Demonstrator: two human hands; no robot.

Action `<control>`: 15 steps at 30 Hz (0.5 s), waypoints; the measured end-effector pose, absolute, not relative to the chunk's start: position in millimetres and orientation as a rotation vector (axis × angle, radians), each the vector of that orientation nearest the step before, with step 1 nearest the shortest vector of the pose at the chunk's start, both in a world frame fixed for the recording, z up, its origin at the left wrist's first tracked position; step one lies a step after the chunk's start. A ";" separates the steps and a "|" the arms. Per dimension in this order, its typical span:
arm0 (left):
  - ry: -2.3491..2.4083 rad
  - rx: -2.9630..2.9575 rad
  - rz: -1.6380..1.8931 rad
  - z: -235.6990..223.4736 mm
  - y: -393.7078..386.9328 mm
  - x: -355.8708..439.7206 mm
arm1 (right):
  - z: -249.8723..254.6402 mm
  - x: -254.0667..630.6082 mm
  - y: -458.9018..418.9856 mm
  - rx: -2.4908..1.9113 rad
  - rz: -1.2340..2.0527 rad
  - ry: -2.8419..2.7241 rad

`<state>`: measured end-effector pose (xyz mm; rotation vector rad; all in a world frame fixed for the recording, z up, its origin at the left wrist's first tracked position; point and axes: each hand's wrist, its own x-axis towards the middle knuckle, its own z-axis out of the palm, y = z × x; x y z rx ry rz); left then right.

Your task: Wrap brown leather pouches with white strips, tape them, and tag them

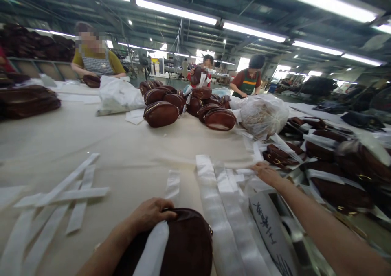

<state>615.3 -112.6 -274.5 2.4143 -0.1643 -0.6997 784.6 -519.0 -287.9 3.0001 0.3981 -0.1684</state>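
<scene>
My left hand (155,211) is closed on the upper edge of a dark brown leather bag (189,239) at the bottom middle. A white strip (152,247) lies across this bag, below my fingers. Out to the right, my right hand (266,173) has its fingers stretched toward the left, over the far ends of white strips (227,186). Whether its fingertips touch a strip I cannot tell. Just beyond it lies a brown bag with gold hardware (282,154).
Brown zipped bags (161,114) stand heaped at mid-table, beside a filled clear plastic bag (264,115). Loose white strips (73,195) lie at left. A box with handwriting (269,231) sits under my right forearm. Several co-workers are across the table, one in a checked apron (97,66).
</scene>
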 end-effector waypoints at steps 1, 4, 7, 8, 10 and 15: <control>-0.162 2.413 -0.701 -274.7 -112.4 615.3 | -288.9 785.3 -520.9 3.000 -0.163 0.404; -0.162 2.413 -0.698 -274.7 -112.5 615.5 | -288.5 785.0 -526.9 3.013 -0.116 0.413; -0.150 2.429 -0.681 -274.3 -112.8 614.9 | -283.0 781.9 -531.5 3.040 -0.028 0.403; -0.146 2.435 -0.675 -274.5 -112.7 614.5 | -279.2 781.0 -532.7 3.051 0.014 0.397; -0.146 2.436 -0.665 -275.3 -112.3 613.4 | -267.6 780.3 -535.2 3.072 0.114 0.379; -0.200 2.446 -0.636 -277.8 -109.8 614.3 | -223.2 781.3 -541.9 3.093 0.360 0.268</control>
